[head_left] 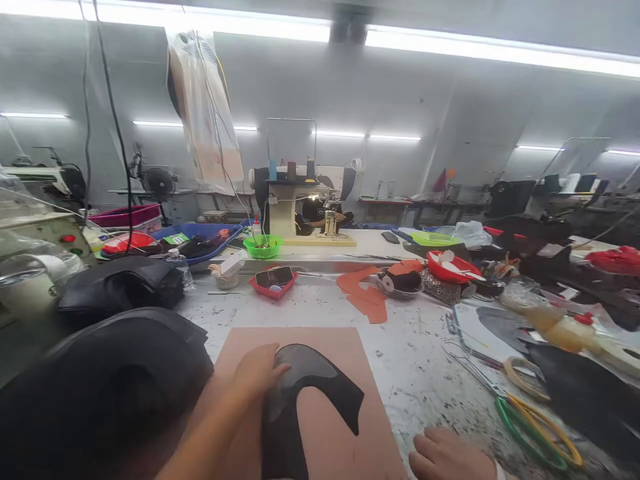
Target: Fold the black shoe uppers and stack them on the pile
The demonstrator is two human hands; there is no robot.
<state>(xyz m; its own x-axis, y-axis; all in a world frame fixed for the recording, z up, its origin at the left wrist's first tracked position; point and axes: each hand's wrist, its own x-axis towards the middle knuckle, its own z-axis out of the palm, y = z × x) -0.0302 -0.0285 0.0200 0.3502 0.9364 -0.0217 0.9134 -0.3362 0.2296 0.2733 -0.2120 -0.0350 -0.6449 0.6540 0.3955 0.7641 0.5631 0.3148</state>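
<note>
A curved black piece (333,389), shaped like an arch, lies flat on a pinkish-tan board (340,440). My left hand (263,370) rests over the upper left edge of the black piece, fingers apart, pressing lightly on it and on the board beside it. To the right of the board, my right hand (447,453) is low over the white worktop (415,373), its fingers curled in; what they hold, if anything, is hidden.
Stacked black pieces (105,387) rise at the left. Scissors with green and yellow handles (540,430) and a tape roll (525,377) lie at the right. Orange pieces (365,297), a red tray (273,287) and a sewing machine (305,207) stand beyond the board.
</note>
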